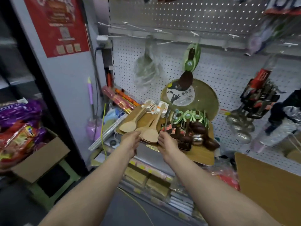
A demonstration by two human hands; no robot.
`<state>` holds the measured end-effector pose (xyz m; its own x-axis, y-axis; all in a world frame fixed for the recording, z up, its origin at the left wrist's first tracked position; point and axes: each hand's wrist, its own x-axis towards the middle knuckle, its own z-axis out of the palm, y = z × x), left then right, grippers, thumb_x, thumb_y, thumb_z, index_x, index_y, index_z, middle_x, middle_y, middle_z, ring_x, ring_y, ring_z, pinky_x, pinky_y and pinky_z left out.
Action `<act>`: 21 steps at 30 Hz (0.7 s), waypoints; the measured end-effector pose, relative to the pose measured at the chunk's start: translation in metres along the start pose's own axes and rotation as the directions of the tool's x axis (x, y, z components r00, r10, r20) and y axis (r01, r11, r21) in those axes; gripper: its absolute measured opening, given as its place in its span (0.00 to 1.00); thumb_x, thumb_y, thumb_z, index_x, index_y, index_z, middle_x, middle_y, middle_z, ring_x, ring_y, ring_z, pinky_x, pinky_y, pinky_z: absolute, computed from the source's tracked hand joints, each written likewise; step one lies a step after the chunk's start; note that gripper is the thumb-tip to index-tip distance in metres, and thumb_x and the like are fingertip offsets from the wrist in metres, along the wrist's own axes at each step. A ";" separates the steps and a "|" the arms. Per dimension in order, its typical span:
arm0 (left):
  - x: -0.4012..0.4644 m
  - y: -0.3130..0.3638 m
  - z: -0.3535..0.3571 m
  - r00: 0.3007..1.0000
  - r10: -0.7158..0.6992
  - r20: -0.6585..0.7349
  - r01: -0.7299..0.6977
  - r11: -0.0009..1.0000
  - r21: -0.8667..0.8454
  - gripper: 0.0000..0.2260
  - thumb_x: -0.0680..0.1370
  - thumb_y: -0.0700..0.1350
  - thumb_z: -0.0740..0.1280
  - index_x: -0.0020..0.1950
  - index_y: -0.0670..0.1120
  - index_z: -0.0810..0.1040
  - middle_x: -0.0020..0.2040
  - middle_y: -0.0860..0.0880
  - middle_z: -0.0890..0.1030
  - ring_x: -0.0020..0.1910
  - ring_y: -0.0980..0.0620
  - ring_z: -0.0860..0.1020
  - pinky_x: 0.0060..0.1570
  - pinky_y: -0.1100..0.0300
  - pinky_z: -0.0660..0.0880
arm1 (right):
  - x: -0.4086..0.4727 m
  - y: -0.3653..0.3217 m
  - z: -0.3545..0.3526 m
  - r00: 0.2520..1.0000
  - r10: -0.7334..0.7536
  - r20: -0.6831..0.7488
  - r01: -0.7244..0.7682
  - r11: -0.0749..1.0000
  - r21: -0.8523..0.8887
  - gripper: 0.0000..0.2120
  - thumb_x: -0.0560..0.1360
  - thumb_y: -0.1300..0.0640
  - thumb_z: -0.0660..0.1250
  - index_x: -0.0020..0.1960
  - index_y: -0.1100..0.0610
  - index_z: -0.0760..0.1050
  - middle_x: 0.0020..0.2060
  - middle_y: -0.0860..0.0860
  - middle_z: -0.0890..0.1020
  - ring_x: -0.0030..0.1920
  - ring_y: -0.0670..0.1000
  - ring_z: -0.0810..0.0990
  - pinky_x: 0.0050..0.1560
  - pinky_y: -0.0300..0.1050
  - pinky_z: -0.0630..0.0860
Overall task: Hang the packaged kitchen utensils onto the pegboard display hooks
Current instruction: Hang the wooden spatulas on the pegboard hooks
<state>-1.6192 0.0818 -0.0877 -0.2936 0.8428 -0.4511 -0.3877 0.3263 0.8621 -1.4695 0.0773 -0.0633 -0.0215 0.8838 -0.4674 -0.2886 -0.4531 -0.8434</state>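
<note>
A stack of pale wooden spatulas (147, 123) with white card tags lies on a brown board (202, 156) in front of the pegboard (216, 69). My left hand (131, 140) reaches its fingertips to the stack's left edge. My right hand (167, 141) touches the stack's right edge, fingers loosely extended. Beside them lie dark wooden spoons with green cards (193, 126). One such green-carded spoon (189, 66) hangs on a hook. Bare hooks (164, 42) stick out above.
A clear plastic bag (146, 69) hangs at the left of the pegboard. A round tray (206, 98) leans behind the utensils. Metal ladles (244, 126) hang at the right. A cardboard box of snack bags (32, 144) stands at the left, and another cardboard panel (267, 185) at the lower right.
</note>
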 end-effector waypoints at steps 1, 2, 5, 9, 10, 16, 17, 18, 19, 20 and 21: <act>0.008 0.004 -0.004 1.000 -0.004 0.000 0.004 1.000 0.002 0.11 0.80 0.46 0.69 0.60 0.43 0.78 0.49 0.47 0.81 0.45 0.53 0.78 0.40 0.62 0.73 | 0.006 0.001 0.007 1.000 0.001 0.002 -0.001 1.000 -0.002 0.21 0.80 0.52 0.66 0.69 0.61 0.74 0.66 0.55 0.78 0.67 0.53 0.75 0.70 0.52 0.68; 0.017 0.008 -0.008 1.000 -0.007 0.008 0.007 1.000 0.001 0.14 0.79 0.47 0.70 0.61 0.42 0.78 0.50 0.47 0.80 0.44 0.53 0.77 0.40 0.61 0.73 | 0.013 0.001 0.013 1.000 0.001 0.002 -0.001 1.000 -0.011 0.21 0.80 0.51 0.66 0.69 0.60 0.74 0.66 0.55 0.78 0.65 0.53 0.75 0.69 0.52 0.68; 0.047 0.017 -0.016 1.000 -0.013 0.007 0.013 1.000 -0.005 0.17 0.77 0.49 0.72 0.62 0.41 0.78 0.47 0.48 0.78 0.42 0.53 0.76 0.36 0.61 0.72 | 0.039 -0.001 0.034 1.000 0.005 -0.006 -0.005 0.999 -0.033 0.22 0.80 0.51 0.66 0.70 0.60 0.73 0.66 0.55 0.78 0.64 0.52 0.75 0.68 0.50 0.69; 0.086 0.036 -0.020 0.998 -0.007 -0.054 0.007 1.000 -0.004 0.09 0.78 0.44 0.72 0.55 0.44 0.76 0.43 0.48 0.78 0.41 0.53 0.76 0.39 0.62 0.73 | 0.083 -0.004 0.062 1.000 0.026 0.007 -0.025 0.999 -0.044 0.23 0.81 0.52 0.66 0.72 0.61 0.71 0.67 0.55 0.77 0.68 0.54 0.74 0.70 0.51 0.70; 0.097 0.043 -0.021 0.998 -0.002 -0.060 0.002 1.000 -0.004 0.09 0.78 0.44 0.72 0.55 0.44 0.76 0.43 0.48 0.77 0.40 0.54 0.75 0.39 0.62 0.72 | 0.094 -0.006 0.069 0.999 0.030 0.016 -0.029 0.999 -0.041 0.24 0.81 0.52 0.66 0.73 0.61 0.70 0.68 0.55 0.77 0.68 0.54 0.74 0.70 0.51 0.70; 0.168 0.076 -0.017 0.997 -0.011 -0.075 0.013 1.000 0.021 0.11 0.78 0.46 0.72 0.57 0.44 0.76 0.45 0.49 0.78 0.42 0.54 0.76 0.43 0.59 0.73 | 0.159 -0.024 0.106 0.995 0.100 0.016 -0.100 0.995 -0.026 0.24 0.81 0.52 0.66 0.73 0.62 0.69 0.69 0.57 0.76 0.68 0.55 0.74 0.66 0.48 0.70; 0.179 0.081 -0.014 0.996 -0.007 -0.084 0.010 1.000 0.029 0.10 0.78 0.46 0.72 0.56 0.44 0.76 0.45 0.48 0.79 0.42 0.54 0.76 0.43 0.59 0.73 | 0.168 -0.028 0.111 0.994 0.112 0.017 -0.111 0.993 -0.026 0.23 0.82 0.52 0.65 0.72 0.62 0.70 0.68 0.57 0.76 0.67 0.55 0.75 0.64 0.46 0.70; 0.189 0.086 -0.011 0.996 -0.001 -0.089 0.004 0.999 0.036 0.08 0.78 0.46 0.72 0.54 0.44 0.77 0.44 0.48 0.79 0.41 0.54 0.76 0.43 0.59 0.73 | 0.175 -0.030 0.115 0.992 0.123 0.016 -0.122 0.992 -0.028 0.22 0.82 0.53 0.65 0.72 0.62 0.70 0.68 0.57 0.76 0.65 0.54 0.75 0.61 0.46 0.70; 0.198 0.090 -0.008 0.996 0.002 -0.087 0.002 0.999 0.038 0.07 0.78 0.45 0.72 0.51 0.45 0.76 0.42 0.48 0.78 0.39 0.54 0.75 0.41 0.60 0.73 | 0.182 -0.033 0.119 0.991 0.135 0.015 -0.135 0.990 -0.028 0.22 0.82 0.53 0.65 0.72 0.62 0.70 0.68 0.57 0.76 0.65 0.54 0.75 0.60 0.45 0.70; 0.205 0.095 -0.004 0.997 -0.003 -0.083 0.006 0.999 0.038 0.06 0.78 0.45 0.72 0.48 0.45 0.76 0.41 0.49 0.77 0.38 0.55 0.74 0.39 0.62 0.72 | 0.189 -0.034 0.123 0.989 0.144 0.009 -0.144 0.989 -0.030 0.22 0.82 0.53 0.65 0.72 0.61 0.70 0.69 0.57 0.76 0.65 0.54 0.75 0.59 0.45 0.69; 0.213 0.098 -0.002 0.997 -0.013 -0.078 0.016 0.999 0.038 0.06 0.79 0.44 0.71 0.46 0.46 0.75 0.40 0.49 0.77 0.37 0.55 0.74 0.37 0.62 0.72 | 0.198 -0.033 0.125 0.988 0.155 0.002 -0.155 0.987 -0.030 0.22 0.81 0.53 0.65 0.73 0.61 0.70 0.68 0.57 0.76 0.66 0.54 0.74 0.60 0.45 0.69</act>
<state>-1.7212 0.2922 -0.0999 -0.3553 0.8027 -0.4790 -0.3588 0.3561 0.8628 -1.5843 0.2819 -0.0951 -0.0678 0.8031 -0.5920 -0.2533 -0.5878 -0.7683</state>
